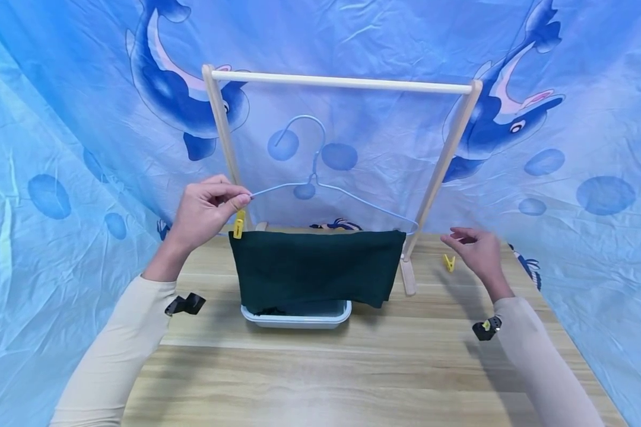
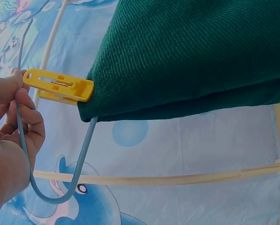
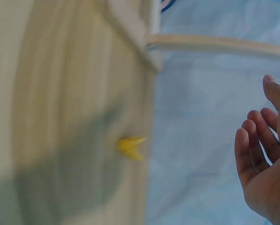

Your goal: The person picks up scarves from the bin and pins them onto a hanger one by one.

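Observation:
My left hand (image 1: 205, 209) pinches the left arm of a light blue wire hanger (image 1: 364, 204) between thumb and fingers. A dark green cloth (image 1: 315, 264) is draped over the hanger's bottom bar. At the cloth's upper left corner sits a yellow clothespin (image 2: 60, 86), close beside the left fingers in the left wrist view. My right hand (image 1: 478, 252) hovers over the table's right side with fingers loosely bent and nothing held. A second yellow clothespin (image 1: 449, 263) lies on the table just left of that hand, apart from it.
A wooden rack with a white top rail (image 1: 342, 82) stands behind the hanger. Partly under the cloth, a white tray (image 1: 299, 322) rests on the wooden table (image 1: 320, 379). Blue dolphin-print curtain (image 1: 593, 136) encloses the back and sides.

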A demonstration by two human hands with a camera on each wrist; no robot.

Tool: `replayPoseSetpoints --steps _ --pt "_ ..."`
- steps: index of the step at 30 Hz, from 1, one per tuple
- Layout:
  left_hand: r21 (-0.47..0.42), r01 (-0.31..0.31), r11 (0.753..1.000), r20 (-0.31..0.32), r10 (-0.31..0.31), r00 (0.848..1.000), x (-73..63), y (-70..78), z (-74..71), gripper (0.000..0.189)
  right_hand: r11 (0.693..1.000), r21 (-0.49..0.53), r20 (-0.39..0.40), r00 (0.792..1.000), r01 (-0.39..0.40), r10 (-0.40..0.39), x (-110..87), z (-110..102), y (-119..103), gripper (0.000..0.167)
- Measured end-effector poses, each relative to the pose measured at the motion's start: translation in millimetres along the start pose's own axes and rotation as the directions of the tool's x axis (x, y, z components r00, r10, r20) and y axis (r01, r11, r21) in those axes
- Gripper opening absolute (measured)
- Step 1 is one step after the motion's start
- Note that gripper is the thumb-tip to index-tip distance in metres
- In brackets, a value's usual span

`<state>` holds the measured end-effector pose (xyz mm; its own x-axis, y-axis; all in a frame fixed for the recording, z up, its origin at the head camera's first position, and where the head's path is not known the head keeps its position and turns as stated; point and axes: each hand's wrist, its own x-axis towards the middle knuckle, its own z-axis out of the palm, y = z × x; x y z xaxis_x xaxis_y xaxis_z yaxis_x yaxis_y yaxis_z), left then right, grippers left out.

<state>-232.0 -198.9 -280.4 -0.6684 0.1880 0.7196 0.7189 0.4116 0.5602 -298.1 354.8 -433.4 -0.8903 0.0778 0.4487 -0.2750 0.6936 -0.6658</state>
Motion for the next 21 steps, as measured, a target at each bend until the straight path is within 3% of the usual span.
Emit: replayPoseSetpoints --steps 10,21 --pt "-0.016 0.000 1.000 0.003 0.001 1.000 -1.1 -2.3 -1.3 0.010 0.982 -0.143 0.114 0.984 -0.122 0.139 -2.8 9.8 38.2 0.054" --pt "-0.009 0.005 1.000 0.005 -0.005 1.000 -3.3 -4.5 -2.5 0.010 0.926 -0.249 0.231 0.911 -0.285 0.342 -5.3 18.8 54.4 0.072"
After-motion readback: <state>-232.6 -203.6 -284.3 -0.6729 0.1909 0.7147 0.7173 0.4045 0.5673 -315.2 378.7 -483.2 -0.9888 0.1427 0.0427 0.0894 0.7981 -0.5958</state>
